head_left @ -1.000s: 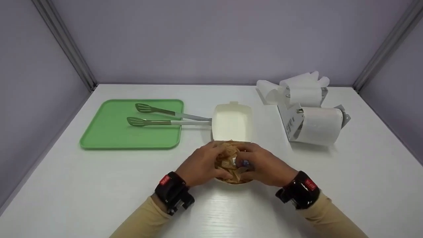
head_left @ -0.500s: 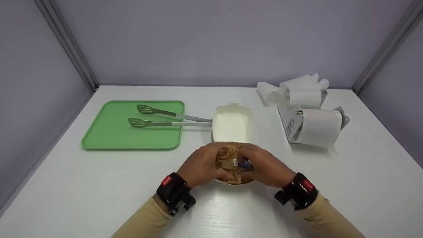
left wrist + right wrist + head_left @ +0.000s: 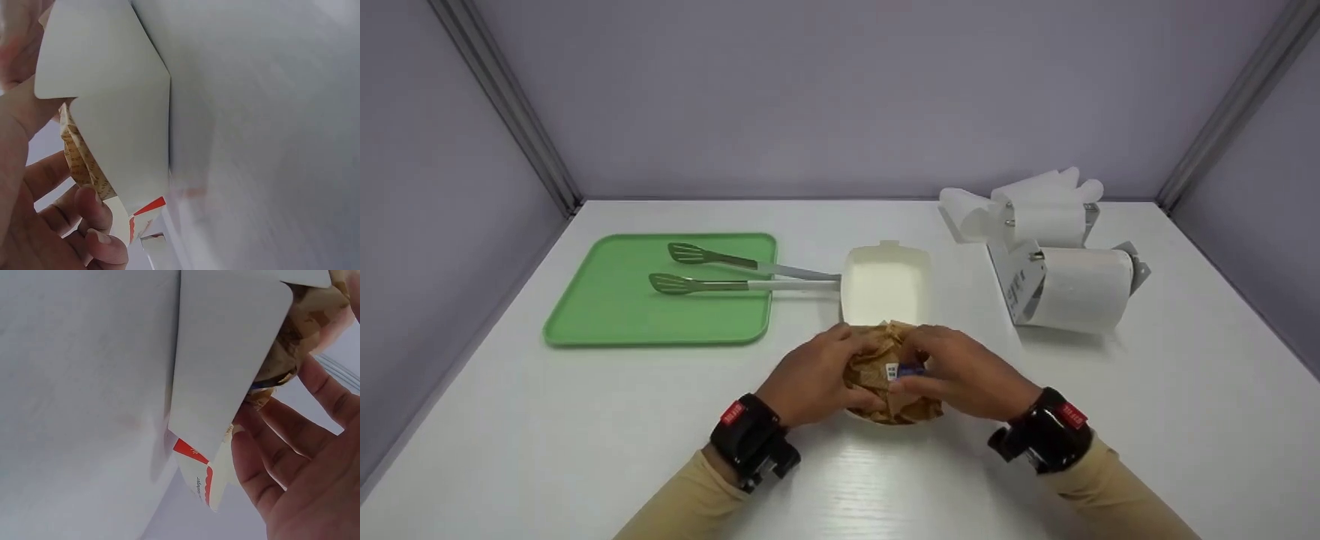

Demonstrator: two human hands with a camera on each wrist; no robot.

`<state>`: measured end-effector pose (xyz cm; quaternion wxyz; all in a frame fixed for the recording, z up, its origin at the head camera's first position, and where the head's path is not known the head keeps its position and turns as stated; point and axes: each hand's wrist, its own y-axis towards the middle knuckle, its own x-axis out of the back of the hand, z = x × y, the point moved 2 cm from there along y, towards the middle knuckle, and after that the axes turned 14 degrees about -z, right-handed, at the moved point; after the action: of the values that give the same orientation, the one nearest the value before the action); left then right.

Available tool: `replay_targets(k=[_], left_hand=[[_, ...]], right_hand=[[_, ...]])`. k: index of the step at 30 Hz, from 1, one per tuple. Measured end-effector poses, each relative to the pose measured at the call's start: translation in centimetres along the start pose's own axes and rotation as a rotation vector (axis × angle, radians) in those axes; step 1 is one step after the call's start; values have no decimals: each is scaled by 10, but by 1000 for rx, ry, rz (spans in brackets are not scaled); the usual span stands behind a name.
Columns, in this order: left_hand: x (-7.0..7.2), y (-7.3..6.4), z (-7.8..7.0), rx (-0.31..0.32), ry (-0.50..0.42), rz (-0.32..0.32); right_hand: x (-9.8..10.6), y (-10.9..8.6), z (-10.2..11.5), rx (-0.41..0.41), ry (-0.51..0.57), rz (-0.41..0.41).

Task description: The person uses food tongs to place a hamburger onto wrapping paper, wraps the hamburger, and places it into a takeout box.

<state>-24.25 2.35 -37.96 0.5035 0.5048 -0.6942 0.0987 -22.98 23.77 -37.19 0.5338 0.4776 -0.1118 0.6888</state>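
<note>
A burger wrapped in brown printed paper (image 3: 877, 386), with a small white-and-blue label, sits in the lower half of an open white clamshell box (image 3: 124, 118). The box's lid (image 3: 886, 285) lies folded back, away from me. My left hand (image 3: 814, 379) holds the wrapped burger from the left, thumb on the near side and fingers on the far side. From the right my right hand (image 3: 971, 375) grips it, its thumb beside the label. In the right wrist view, the right fingers (image 3: 275, 444) curve up beside the box wall, near the brown paper (image 3: 292, 343).
A green tray (image 3: 607, 315) stands at the left. Tongs (image 3: 791, 284) lie across its right edge, their slotted heads over the tray and their handles reaching the box lid. At the right is a metal holder (image 3: 1020, 289) with white rolls (image 3: 1084, 289).
The right thumb has moved up and left, toward the label. More of the brown wrapper shows at the lower right. The left hand keeps nearly the same place on the burger.
</note>
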Motion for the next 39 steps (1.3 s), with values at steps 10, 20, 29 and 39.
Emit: replay_targets(k=[10, 20, 29, 39], left_hand=[[1, 0, -1, 16, -2, 25], [0, 1, 0, -5, -15, 21], [0, 0, 1, -3, -6, 33], [0, 0, 0, -12, -24, 43]], right_hand=[[4, 0, -12, -78, -49, -184], [3, 0, -29, -104, -92, -260], [2, 0, -40, -191, -49, -227], [-1, 0, -46, -324, 80, -95]])
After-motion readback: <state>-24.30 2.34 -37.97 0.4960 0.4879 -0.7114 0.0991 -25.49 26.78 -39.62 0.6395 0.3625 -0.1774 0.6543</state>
